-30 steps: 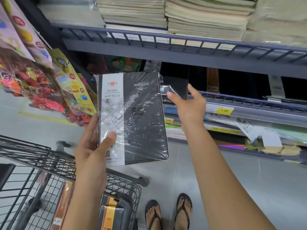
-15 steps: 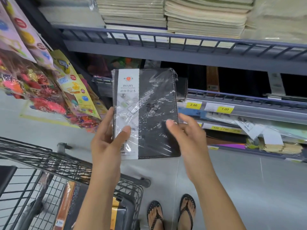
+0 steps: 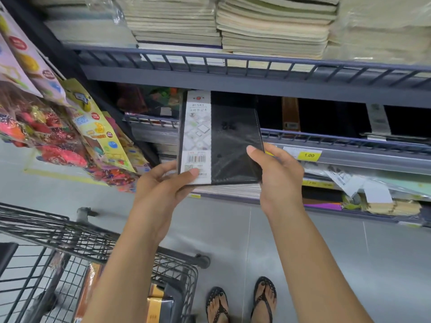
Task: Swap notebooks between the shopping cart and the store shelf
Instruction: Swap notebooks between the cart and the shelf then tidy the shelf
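Note:
A black shrink-wrapped diary notebook (image 3: 231,145) with a white label strip down its left side is held upright in front of the middle shelf (image 3: 349,148). My left hand (image 3: 163,183) grips its lower left corner, thumb on the barcode. My right hand (image 3: 277,173) grips its lower right edge. The notebook's top reaches into the dark gap under the upper shelf (image 3: 256,85). The wire shopping cart (image 3: 70,241) stands at the lower left, with black notebooks with yellow bands (image 3: 158,306) inside it.
Stacks of pale notebooks (image 3: 268,26) fill the upper shelf. Colourful hanging packets (image 3: 58,127) crowd the left. Yellow price tags (image 3: 309,155) line the middle shelf rail. Papers lie on the lowest shelf (image 3: 349,183). My sandalled feet (image 3: 240,299) stand on grey floor tiles.
The notebook has moved right and up toward the middle shelf. My right hand came back from the shelf and took hold of the notebook's right edge; my left hand slid to its bottom corner.

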### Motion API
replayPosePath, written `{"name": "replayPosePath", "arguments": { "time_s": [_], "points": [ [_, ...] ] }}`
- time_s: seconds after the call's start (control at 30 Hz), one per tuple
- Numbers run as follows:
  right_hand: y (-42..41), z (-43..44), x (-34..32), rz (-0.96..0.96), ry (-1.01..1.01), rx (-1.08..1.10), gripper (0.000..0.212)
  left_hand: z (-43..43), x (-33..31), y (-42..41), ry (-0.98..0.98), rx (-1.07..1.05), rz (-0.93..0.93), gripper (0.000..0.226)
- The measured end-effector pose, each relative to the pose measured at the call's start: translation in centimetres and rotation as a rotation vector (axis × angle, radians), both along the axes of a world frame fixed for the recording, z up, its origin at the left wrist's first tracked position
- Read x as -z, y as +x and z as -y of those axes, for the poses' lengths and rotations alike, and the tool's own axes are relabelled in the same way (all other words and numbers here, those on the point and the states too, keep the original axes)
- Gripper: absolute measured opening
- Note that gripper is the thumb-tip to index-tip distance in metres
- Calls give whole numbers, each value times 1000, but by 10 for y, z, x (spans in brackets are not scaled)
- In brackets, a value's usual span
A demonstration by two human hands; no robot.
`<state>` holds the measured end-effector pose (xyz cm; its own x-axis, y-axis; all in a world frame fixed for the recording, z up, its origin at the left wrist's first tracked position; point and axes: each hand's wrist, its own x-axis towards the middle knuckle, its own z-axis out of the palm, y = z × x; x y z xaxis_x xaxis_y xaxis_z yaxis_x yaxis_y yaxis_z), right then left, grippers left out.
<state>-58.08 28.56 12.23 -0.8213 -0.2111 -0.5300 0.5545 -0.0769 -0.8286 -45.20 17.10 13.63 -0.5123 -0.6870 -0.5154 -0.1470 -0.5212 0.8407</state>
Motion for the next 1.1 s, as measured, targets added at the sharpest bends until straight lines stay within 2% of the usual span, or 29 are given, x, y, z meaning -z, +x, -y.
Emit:
{"name": "replayPosePath", "arguments": {
  "time_s": [0.13, 0.17, 0.27, 0.3, 0.37, 0.47, 0.53, 0.7, 0.83, 1.1],
  "points": [
    [7, -2, 6, -251, 15, -151, 41, -2, 10, -15, -208, -127, -8, 25],
    [10, -4, 10, -312, 17, -222, 47, -3, 12, -19, -283, -115, -13, 26],
    [15, -7, 24, -449, 155, -336, 84, 1, 21, -23, -522, 8, -13, 34],
    [15, -7, 28, -497, 203, -347, 89, 3, 24, -22, -604, 71, 0, 36],
    [14, -6, 32, -552, 249, -349, 85, 11, 31, -20, -790, 185, 70, 42],
    [8, -3, 31, -588, 279, -341, 82, 18, 43, -19, -958, 264, 254, 69],
    [2, -1, 34, -592, 257, -340, 81, 21, 45, -24, -968, 241, 305, 79],
    [-7, 8, 37, -559, 193, -358, 85, 35, 53, -36, -827, 262, 122, 78],
    [-11, 13, 39, -555, 161, -360, 86, 35, 56, -41, -792, 188, 96, 81],
    [-17, 23, 44, -587, 215, -356, 86, 32, 56, -52, -809, 29, 115, 61]
  ]
}}
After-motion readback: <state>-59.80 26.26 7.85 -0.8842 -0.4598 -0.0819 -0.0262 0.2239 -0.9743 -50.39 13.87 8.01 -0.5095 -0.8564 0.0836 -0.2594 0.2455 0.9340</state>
